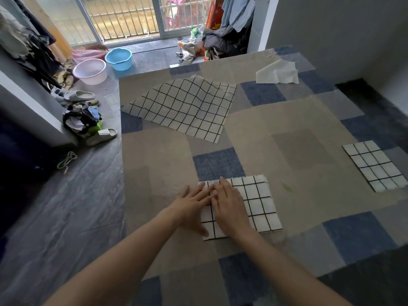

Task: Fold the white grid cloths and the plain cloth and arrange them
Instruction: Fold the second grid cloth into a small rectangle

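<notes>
Far off to the left of the fingers, on the dark floor, sit a pink basin (90,71) and a blue basin (119,58), with pale slippers (101,136) and a heap of clothes (82,119) a bit nearer. The left hand (192,208) lies flat, palm down, with its fingers straight and spread; its fingertips (204,191) press on the left edge of a folded grid cloth (258,202), and it holds nothing. The right hand (229,206) lies flat just beside it, touching it, also palm down with straight fingers on top of the same cloth, and it grips nothing either. This folded grid cloth is right under the fingers and sticks out to their right, lying flat on the patchwork sheet (287,133) of tan, grey and blue squares. Beyond the fingertips, well apart from them, lies a big open grid cloth (187,107), spread out and a little wavy, not folded. Further away past the fingers and to the right, near the far edge of the sheet, the plain white cloth (277,72) lies loose and crumpled. Well apart to the right of the fingers, near the right edge of the sheet, rests a second folded grid cloth (375,165), neat and flat.
</notes>
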`<action>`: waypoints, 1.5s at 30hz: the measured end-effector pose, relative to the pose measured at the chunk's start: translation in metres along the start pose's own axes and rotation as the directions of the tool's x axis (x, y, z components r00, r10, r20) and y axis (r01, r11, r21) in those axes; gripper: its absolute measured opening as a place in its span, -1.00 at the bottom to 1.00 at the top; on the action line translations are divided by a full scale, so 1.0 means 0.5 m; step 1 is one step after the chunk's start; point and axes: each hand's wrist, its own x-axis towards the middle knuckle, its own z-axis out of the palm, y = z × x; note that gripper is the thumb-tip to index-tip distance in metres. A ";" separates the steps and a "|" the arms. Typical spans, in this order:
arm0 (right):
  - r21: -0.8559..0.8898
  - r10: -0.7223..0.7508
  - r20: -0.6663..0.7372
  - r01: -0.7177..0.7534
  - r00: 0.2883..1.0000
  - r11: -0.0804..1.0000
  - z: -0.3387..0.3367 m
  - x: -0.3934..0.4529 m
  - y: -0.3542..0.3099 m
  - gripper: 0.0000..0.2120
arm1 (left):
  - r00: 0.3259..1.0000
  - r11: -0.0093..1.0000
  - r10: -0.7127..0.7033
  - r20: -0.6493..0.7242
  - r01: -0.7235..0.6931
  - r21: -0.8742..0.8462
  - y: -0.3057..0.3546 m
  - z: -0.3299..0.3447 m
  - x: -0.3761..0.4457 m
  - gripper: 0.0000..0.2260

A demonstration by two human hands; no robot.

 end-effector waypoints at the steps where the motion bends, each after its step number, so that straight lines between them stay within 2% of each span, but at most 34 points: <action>1: -0.041 -0.001 0.046 0.003 0.999 0.999 0.014 0.001 0.009 -0.45 | 1.000 1.000 0.000 -0.001 0.000 0.019 -0.001 0.003 0.002 0.15; 3: -0.119 -0.014 0.098 0.026 0.995 0.993 0.034 -0.005 0.031 -0.43 | 1.000 1.000 0.005 -0.012 -0.004 0.030 -0.002 0.009 0.003 0.16; 6: -0.166 -0.016 0.103 0.033 0.995 0.986 0.034 -0.013 0.072 -0.43 | 1.000 1.000 0.019 -0.008 -0.018 0.017 -0.005 0.014 0.006 0.18; 12: -0.252 0.233 -0.025 -0.232 0.972 0.940 -0.041 -0.056 0.237 -0.39 | 0.999 1.000 0.021 0.031 -0.021 -0.001 -0.003 0.012 0.010 0.22; 16: -0.200 0.333 -0.132 -0.354 0.934 0.913 -0.059 -0.045 0.232 -0.37 | 0.999 1.000 0.023 0.023 -0.023 -0.002 -0.005 0.015 0.013 0.23; 19: -0.066 0.224 -0.185 -0.239 0.957 0.969 -0.039 -0.017 0.123 -0.40 | 0.999 1.000 0.019 0.026 -0.019 -0.001 -0.003 0.015 0.013 0.23; 22: -0.015 0.068 -0.091 -0.069 0.994 0.997 0.012 -0.007 0.018 -0.43 | 1.000 1.000 0.018 0.019 -0.019 0.021 0.002 0.011 0.009 0.24; 25: -0.090 0.057 0.001 -0.057 0.998 0.994 0.067 -0.013 -0.007 -0.43 | 0.999 0.998 0.005 0.041 -0.008 0.066 0.004 0.012 0.011 0.25; 30: -0.183 0.063 0.042 -0.054 0.997 0.982 0.055 -0.025 0.047 -0.44 | 1.000 0.999 0.006 0.023 -0.007 0.041 0.002 0.013 0.009 0.24; 35: -0.256 0.194 -0.031 -0.196 0.980 0.947 -0.019 -0.071 0.201 -0.42 | 0.999 1.000 0.030 0.043 -0.030 0.004 -0.001 0.007 0.009 0.23; 38: -0.259 0.191 -0.029 -0.192 0.981 0.947 -0.031 -0.078 0.222 -0.42 | 0.998 0.999 0.010 0.069 -0.007 -0.038 0.008 -0.010 0.010 0.09; 39: -0.259 0.191 -0.035 -0.194 0.981 0.946 -0.029 -0.077 0.220 -0.42 | 0.999 0.996 -0.022 0.028 0.025 -0.090 0.021 -0.016 0.010 -0.02; 41: -0.260 0.197 -0.045 -0.202 0.979 0.944 -0.025 -0.076 0.216 -0.42 | 0.978 0.972 -0.119 -0.171 0.080 -0.220 0.071 -0.025 0.017 -0.26; 43: -0.270 0.192 -0.047 -0.197 0.980 0.942 -0.026 -0.076 0.217 -0.42 | 0.909 0.945 -0.165 -0.382 0.035 -0.326 0.144 -0.022 0.037 -0.40; 45: -0.287 0.180 -0.049 -0.187 0.982 0.940 -0.028 -0.076 0.219 -0.43 | 0.875 0.930 -0.146 -0.461 -0.038 -0.366 0.209 -0.004 0.069 -0.45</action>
